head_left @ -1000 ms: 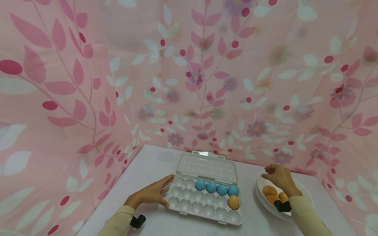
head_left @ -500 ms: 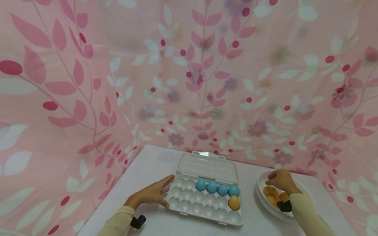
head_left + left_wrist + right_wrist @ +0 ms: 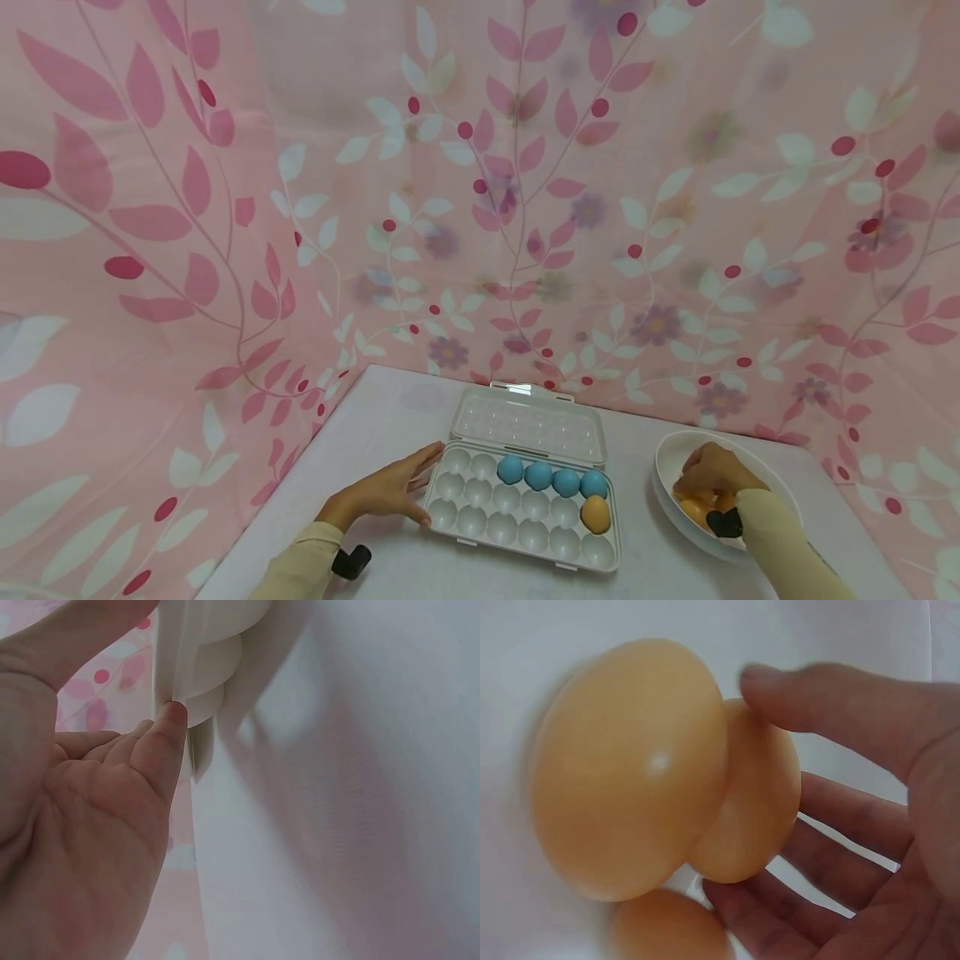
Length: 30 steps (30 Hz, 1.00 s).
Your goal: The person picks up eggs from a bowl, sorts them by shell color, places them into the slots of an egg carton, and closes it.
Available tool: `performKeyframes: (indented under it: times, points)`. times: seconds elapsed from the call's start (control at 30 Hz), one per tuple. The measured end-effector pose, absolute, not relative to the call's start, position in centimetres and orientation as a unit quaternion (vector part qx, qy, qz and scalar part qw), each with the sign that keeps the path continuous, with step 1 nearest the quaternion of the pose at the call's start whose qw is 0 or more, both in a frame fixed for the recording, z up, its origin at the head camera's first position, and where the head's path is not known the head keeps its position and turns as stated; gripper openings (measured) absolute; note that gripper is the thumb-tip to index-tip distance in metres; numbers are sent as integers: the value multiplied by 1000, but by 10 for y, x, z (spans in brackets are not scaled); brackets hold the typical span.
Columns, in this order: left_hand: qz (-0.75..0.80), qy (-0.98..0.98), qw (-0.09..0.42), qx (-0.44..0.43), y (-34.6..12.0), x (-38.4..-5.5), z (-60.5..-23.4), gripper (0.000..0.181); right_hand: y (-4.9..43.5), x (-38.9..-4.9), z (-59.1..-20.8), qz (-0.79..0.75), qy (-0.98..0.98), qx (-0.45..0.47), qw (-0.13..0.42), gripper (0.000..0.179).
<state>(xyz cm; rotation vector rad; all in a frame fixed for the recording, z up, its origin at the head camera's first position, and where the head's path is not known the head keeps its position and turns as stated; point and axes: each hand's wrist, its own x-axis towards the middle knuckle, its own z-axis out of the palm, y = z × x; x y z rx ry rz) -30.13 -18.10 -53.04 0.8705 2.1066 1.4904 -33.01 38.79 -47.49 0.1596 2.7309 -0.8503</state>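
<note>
A pale plastic egg box [image 3: 517,508] lies with its lid [image 3: 528,421] folded back. Several blue eggs [image 3: 538,476] fill part of its back row, and one brown egg [image 3: 596,514] sits at the right end of the middle row. My left hand [image 3: 382,490] rests against the box's left end, fingers and thumb spread along the edge. To the right, my right hand [image 3: 712,473] reaches down into a white bowl [image 3: 671,450]. Its thumb and fingers hold a brown egg [image 3: 750,795] from both sides, beside a larger-looking brown egg [image 3: 630,772] close to the camera.
Another brown egg [image 3: 671,930] lies low in the bowl. A white cloth [image 3: 405,417] covers the table. Pink leaf-patterned fabric [image 3: 480,208] hangs behind and along the left side.
My right hand has lowered into the bowl and its fingers have come round a brown egg. The left hand has stayed at the egg box.
</note>
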Motion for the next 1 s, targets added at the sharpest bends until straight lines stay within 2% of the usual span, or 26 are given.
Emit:
performKeyframes:
  times: [0.1,0.27,0.67,1.0]
  points:
    - [533,759,207,312,-181,-302,-531,120,385,-330,-475,-301,938,67,161,45]
    - [532,760,205,313,-181,-301,-529,120,383,-326,-473,-315,932,72,163,41]
    - [527,764,206,312,-180,-299,-527,120,380,-317,-473,-342,928,75,129,35]
    - [531,758,207,316,-180,-298,-525,120,377,-322,-461,-262,961,16,87,35]
